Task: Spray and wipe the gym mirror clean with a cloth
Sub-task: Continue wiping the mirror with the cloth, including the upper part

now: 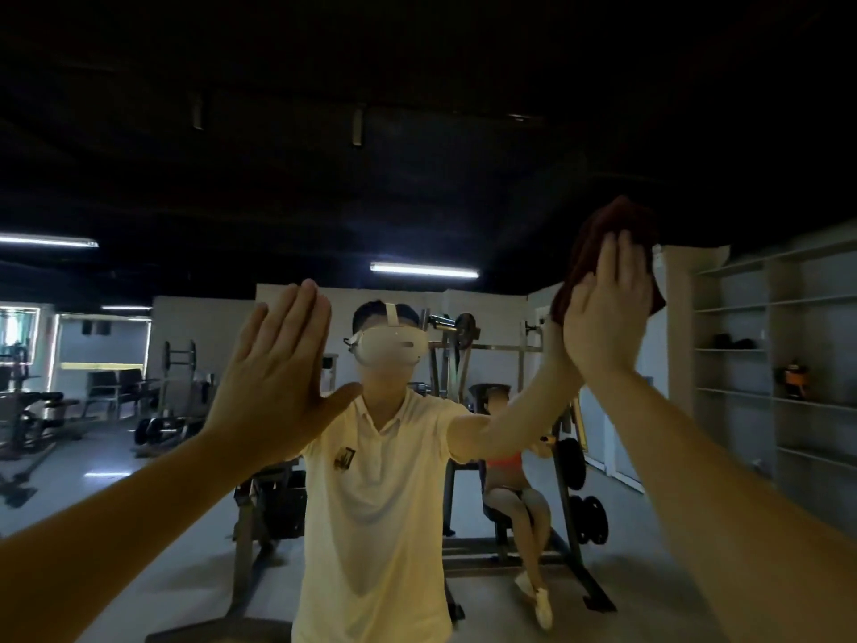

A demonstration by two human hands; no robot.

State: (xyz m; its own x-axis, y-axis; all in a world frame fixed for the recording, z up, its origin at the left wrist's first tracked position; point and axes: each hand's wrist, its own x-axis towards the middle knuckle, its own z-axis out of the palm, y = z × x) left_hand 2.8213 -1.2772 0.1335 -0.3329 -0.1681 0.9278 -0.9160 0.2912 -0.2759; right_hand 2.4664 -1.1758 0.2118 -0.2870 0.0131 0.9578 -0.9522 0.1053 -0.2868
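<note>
Right hand (603, 313) flat on dark cloth (598, 229), left hand (273, 378) flat at mirror (417, 132), fingers (297, 313) straight, together.

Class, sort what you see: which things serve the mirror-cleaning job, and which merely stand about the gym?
Job: mirror, dark red cloth, right hand pressing it, left hand raised flat.
Standing about (reflected): weight plates, wall shelving, ceiling strip light.

place: gym | proof: barbell rack (450, 359) with weight plates (589, 512), weight bench (46, 401) at left, a person seated on a machine (510, 484) | also: open wall shelves (742, 350), tube lamps (424, 270) overhead, all seen in a mirror (649, 132)
</note>
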